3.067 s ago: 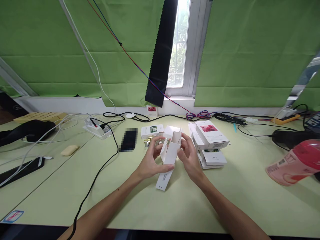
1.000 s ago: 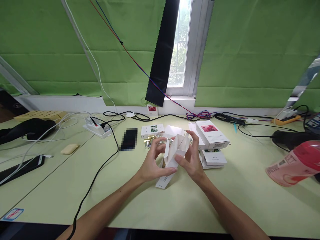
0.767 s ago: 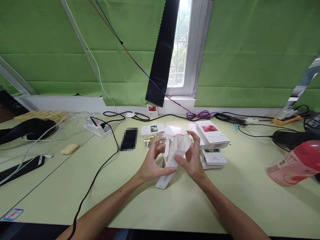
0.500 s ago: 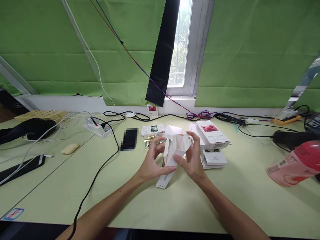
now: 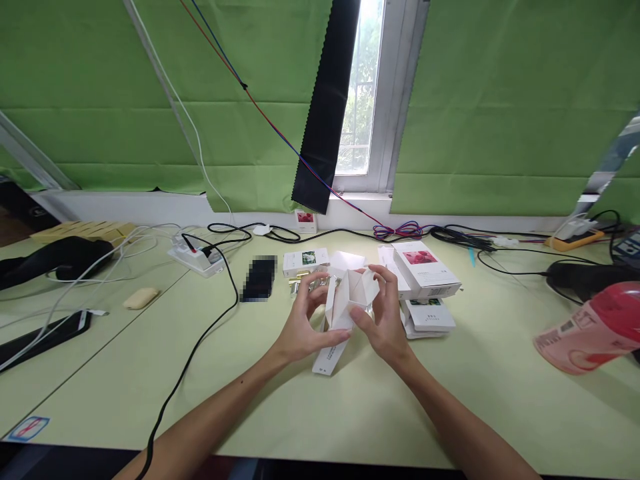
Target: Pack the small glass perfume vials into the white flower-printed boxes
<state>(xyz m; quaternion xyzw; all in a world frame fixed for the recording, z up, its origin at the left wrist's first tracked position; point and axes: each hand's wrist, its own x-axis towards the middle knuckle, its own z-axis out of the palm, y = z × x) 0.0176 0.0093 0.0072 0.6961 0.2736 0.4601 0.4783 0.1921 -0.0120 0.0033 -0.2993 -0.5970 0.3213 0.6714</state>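
Note:
Between my two hands is a small white cardboard box (image 5: 356, 292), its end flaps unfolded and its hollow inside facing me. My left hand (image 5: 305, 327) grips its left side, thumb along the near edge. On the right side, my right hand (image 5: 383, 320) holds it with the thumb on the front wall and the fingers at a flap. A printed white carton piece (image 5: 330, 357) shows below the box; whether it is joined to it I cannot tell. Just behind my left fingers lie shiny gold-silver foil packs (image 5: 299, 283), partly hidden.
A white box with a green picture (image 5: 305, 260) lies behind the foil packs. White boxes with a red picture (image 5: 425, 267) are stacked at right. A pink bottle (image 5: 585, 330) stands far right. Left are a power strip (image 5: 197, 259), a phone (image 5: 47, 339) and a black cable (image 5: 195, 357).
The box in my hands has turned slightly, and its right flap has shifted a little. Both hands keep their hold in nearly the same place.

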